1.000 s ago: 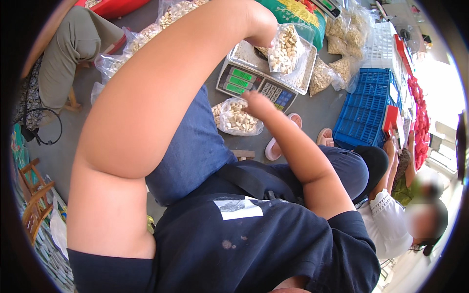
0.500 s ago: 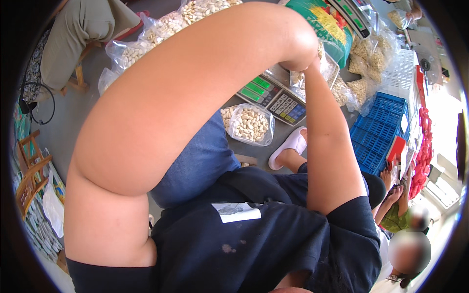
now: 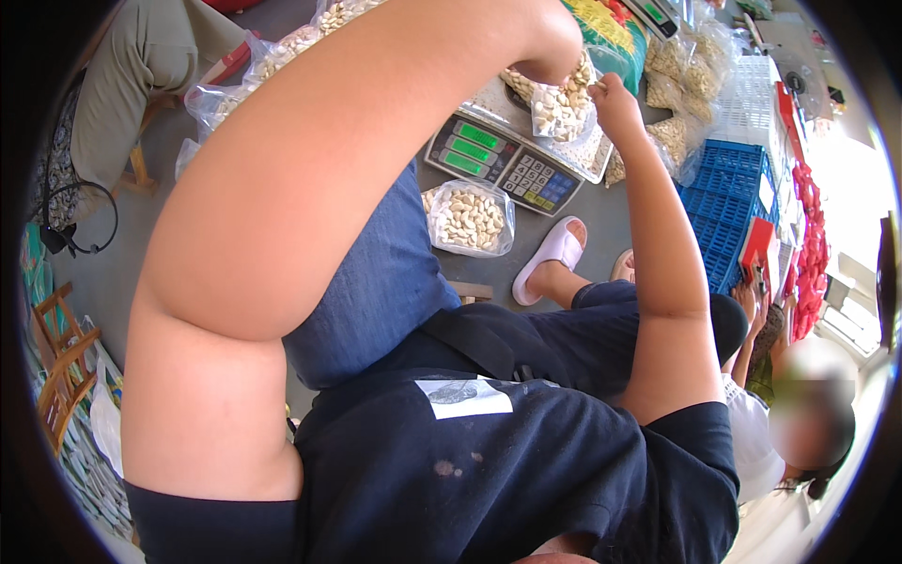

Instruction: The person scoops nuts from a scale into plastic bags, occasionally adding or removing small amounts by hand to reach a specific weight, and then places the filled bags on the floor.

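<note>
A clear plastic bag point(image 3: 561, 115) of pale, clove-shaped pieces rests on the metal pan of a digital scale point(image 3: 507, 162) with green displays and a keypad. My right hand point(image 3: 617, 105) is closed, its fingers pinching the bag's edge on the right. Over the bag's far left side bends my left hand point(image 3: 556, 58), its fingers hidden behind the hand itself, so its grip does not show. Another open bag of the same pieces point(image 3: 472, 218) sits on the floor just in front of the scale.
More filled bags stand at the far left point(image 3: 291, 54) and right point(image 3: 665, 141) of the scale. A green sack point(image 3: 615, 42) lies behind it. Blue crates point(image 3: 723, 202) are stacked at right. A seated person's leg point(image 3: 141, 70) is at upper left; other people sit at right.
My right hand has come away from my left and now pinches the bag's edge. More of the bag and scale pan shows. The view has shifted a little.
</note>
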`<state>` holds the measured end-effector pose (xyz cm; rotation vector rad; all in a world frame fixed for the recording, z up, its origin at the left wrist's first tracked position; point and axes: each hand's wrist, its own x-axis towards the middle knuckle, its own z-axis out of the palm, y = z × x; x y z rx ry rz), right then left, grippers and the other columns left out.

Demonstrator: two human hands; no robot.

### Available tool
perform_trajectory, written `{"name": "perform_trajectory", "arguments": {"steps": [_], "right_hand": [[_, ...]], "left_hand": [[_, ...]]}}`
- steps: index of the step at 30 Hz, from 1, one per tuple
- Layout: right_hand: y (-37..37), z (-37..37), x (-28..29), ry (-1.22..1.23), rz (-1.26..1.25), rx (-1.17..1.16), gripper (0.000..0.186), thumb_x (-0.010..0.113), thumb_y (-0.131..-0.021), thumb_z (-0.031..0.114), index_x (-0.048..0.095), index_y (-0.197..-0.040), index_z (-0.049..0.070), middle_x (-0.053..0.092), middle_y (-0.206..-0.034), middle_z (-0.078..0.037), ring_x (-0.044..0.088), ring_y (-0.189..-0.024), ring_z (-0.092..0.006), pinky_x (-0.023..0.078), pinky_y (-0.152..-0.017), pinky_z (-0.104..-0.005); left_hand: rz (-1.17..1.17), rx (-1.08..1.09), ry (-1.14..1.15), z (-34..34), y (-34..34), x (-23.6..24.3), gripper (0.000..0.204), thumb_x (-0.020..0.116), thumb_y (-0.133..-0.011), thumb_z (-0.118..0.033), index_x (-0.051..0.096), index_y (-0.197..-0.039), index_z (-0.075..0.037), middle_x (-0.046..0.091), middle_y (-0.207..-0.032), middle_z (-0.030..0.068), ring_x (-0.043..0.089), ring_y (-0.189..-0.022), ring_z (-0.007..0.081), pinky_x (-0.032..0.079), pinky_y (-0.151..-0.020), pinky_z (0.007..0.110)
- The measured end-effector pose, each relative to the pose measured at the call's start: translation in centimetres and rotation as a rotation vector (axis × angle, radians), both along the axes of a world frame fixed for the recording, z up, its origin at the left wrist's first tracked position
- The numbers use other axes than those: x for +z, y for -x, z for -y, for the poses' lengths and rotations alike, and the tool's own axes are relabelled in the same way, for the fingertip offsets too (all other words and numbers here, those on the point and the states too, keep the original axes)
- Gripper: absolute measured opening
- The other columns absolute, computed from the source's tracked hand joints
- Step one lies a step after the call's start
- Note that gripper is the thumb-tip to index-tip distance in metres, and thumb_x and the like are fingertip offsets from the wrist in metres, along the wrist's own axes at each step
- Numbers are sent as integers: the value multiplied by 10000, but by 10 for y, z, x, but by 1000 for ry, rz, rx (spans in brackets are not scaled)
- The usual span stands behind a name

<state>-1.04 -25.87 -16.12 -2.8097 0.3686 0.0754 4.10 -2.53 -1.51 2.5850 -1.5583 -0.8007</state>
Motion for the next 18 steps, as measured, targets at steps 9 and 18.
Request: {"name": "perform_trajectory", "arguments": {"steps": [9,18], "right_hand": [[66,-64,-8,-108,-296,114,235,483,-786,251,448,-888,43,565,-800,-219,545,-768,-365,410,-669,-445],[92,-72,-24,-116,-563,601,360,564,-746,276,460,-990,32,554,-901,-197,539,-862,-328,426,-743,-395]], "left_hand": [[-11,0,-29,12,3,-15,204,510,-699,-103,620,-862,-48,583,-891,160,549,-816,288,423,-733,361],[120,45,-12,45,1,-45,360,510,-762,-360,620,-799,-19,596,-806,157,570,-750,284,451,-671,359]]}}
